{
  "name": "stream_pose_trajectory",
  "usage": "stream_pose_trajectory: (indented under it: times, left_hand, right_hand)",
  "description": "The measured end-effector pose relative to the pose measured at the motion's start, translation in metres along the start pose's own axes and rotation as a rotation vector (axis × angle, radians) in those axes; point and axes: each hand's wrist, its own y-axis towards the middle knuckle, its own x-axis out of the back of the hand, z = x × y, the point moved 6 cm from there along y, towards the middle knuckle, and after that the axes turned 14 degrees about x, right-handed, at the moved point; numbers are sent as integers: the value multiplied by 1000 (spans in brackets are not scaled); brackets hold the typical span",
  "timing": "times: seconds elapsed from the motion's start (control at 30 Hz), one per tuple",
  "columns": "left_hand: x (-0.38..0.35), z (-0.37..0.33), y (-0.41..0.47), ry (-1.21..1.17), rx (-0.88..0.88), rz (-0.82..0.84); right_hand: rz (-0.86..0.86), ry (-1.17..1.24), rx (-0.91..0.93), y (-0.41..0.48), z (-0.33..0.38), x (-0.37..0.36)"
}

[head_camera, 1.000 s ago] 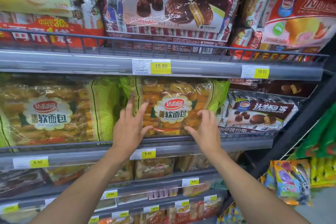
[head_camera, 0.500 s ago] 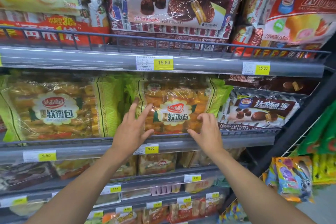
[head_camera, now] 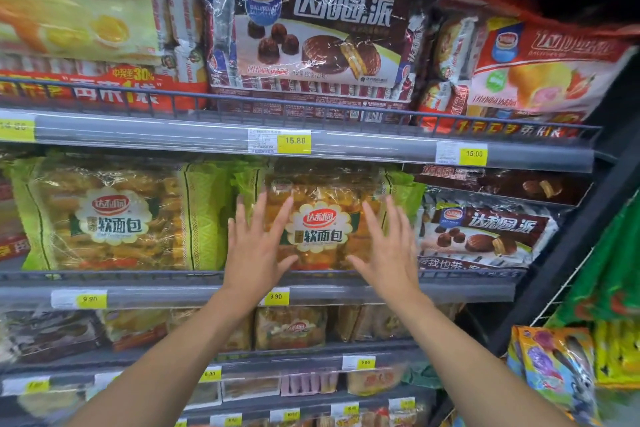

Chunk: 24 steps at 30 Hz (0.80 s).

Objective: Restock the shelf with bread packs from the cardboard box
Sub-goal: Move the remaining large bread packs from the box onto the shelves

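Both hands have been slid higher up the pack since a moment ago, right fingers now straightened. A twin pack is parked at 9 o'clock. The left grip, fingers spread, is laid flat on the bread pack, which is stood on the shelf. The right grip is spread too, at its 3 o'clock side, with a chocolate pie pack next door.

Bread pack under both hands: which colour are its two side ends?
Light green on the bread pack, best in the head view.
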Motion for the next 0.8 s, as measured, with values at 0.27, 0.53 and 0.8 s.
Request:
stream_pose_trajectory:
  times: [0.27,0.53,0.8]
  left_hand:
    - [-19,-9,19,-32,-2,38]
    - [-23,-15,32,-81,-10,57]
    - [-7,-2,12,-356,-43,3]
  right_hand:
    - [81,42,-27,15,0,-19]
    - [-16,42,21,33,-9,-20]
    - [-230,369,-119,7,-21,-9]
